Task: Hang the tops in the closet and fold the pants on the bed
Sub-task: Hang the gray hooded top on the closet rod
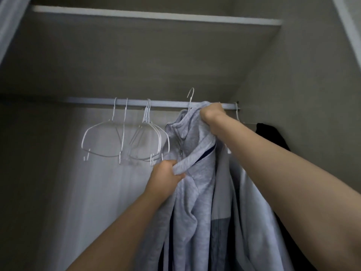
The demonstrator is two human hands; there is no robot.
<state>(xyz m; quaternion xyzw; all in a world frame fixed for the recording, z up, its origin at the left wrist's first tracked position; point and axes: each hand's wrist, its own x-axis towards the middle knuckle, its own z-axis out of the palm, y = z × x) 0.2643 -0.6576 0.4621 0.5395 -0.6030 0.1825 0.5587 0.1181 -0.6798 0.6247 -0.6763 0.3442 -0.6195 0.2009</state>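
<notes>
Your grey top (197, 202) hides most of its hanger (190, 98) (only the hook shows). The bottom edge cuts the top off. Your right arm covers part of the black garment (271, 137).

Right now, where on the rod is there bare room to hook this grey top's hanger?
The rod is bare between the bunched empty hangers and the right hand, where the grey top's hanger hook sits unhooked, and left of the single hangers. Crowded at the far right by the black garment.

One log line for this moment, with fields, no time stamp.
step: hanging top | left hand: grips grey top front | right hand: grips collar | hanger hook: above rod, not hooked
</notes>
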